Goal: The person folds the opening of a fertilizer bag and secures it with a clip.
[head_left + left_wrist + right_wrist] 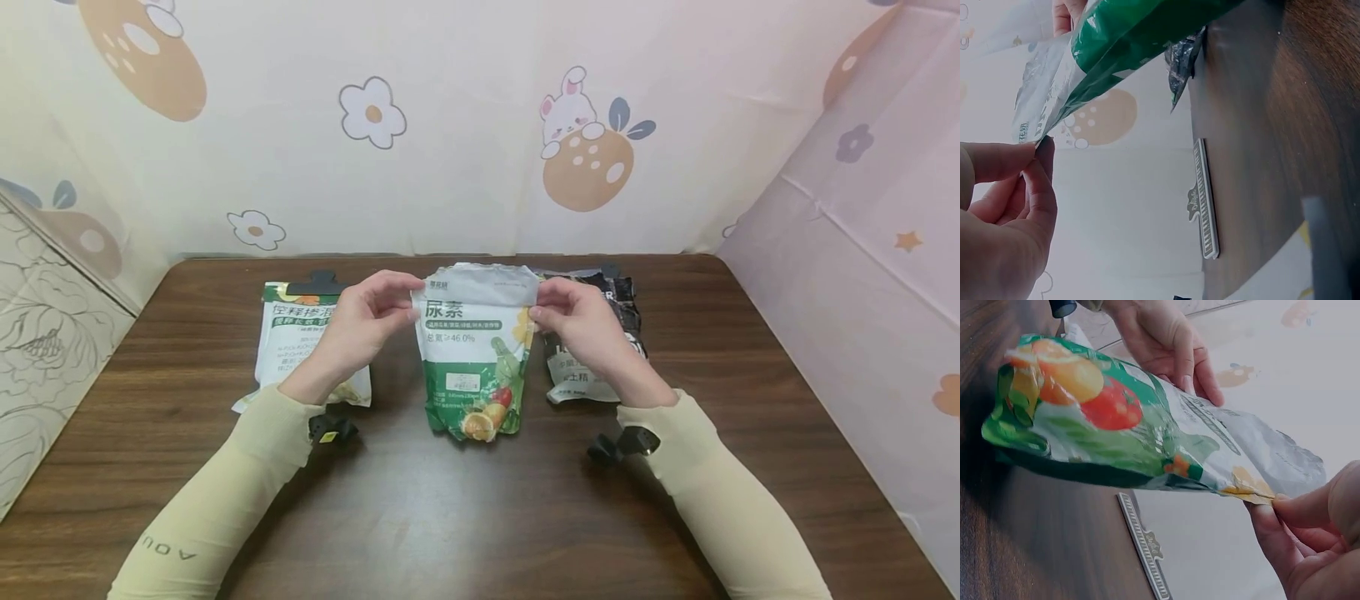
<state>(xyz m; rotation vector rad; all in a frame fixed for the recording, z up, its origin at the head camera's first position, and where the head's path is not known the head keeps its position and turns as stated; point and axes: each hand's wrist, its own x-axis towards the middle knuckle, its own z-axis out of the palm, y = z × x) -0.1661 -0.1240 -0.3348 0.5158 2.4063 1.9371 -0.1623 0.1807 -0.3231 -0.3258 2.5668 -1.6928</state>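
A green and white fertilizer bag (pixel 461 350) with vegetables and fruit printed on its front stands at the middle of the table. Its grey-white top flap (pixel 483 282) is folded over toward the front. My left hand (pixel 363 321) pinches the bag's upper left edge between thumb and fingers. At the upper right edge, just under the fold, my right hand (pixel 585 325) pinches it the same way, as the right wrist view confirms. Behind the bag, a long sealing clip (pixel 1205 200) lies near the table's back edge, hidden in the head view.
To the left, a second white and green bag (pixel 292 333) lies with a black clip (pixel 321 284) across its top, partly behind my left forearm. A black and grey bag (pixel 577 379) lies to the right. A patterned curtain (pixel 465 167) hangs behind the wooden table (pixel 450 517).
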